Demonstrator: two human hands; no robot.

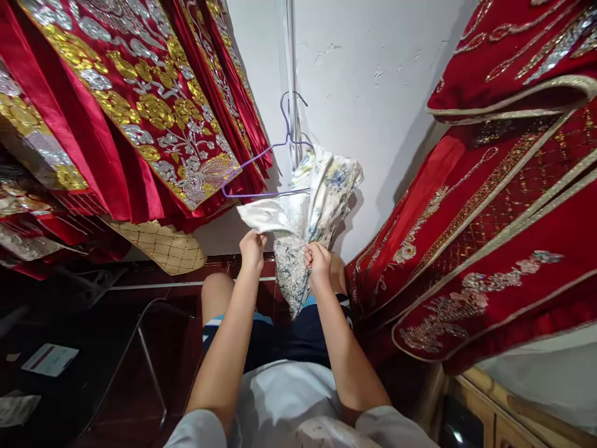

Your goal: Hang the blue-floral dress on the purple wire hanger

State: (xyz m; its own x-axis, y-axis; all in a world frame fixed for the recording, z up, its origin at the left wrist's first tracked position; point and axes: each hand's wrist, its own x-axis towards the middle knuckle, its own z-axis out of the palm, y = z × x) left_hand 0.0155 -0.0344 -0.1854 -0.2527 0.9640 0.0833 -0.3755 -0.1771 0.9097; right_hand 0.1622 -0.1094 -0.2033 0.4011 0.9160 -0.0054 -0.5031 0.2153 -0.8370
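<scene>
In front of me a white garment with a blue floral pattern (pixel 333 186) hangs by one side on a purple hanger (pixel 275 194). The hanger's left arm is bare, and its hook is up by a pale vertical pole on the wall. My left hand (pixel 253 247) is closed on the lower edge of the garment's loose white flap, pulled out to the left. My right hand (pixel 318 260) pinches the front of the garment at its middle. Below the hands the patterned cloth tapers down toward my knees.
Red garments with gold and silver embroidery (pixel 158 106) hang at the left. More red beaded garments (pixel 466 249) hang close at the right. A metal-framed chair (pixel 147 348) stands lower left, near a dark surface with a card (pixel 50 359). A wooden cabinet (pixel 480 404) is lower right.
</scene>
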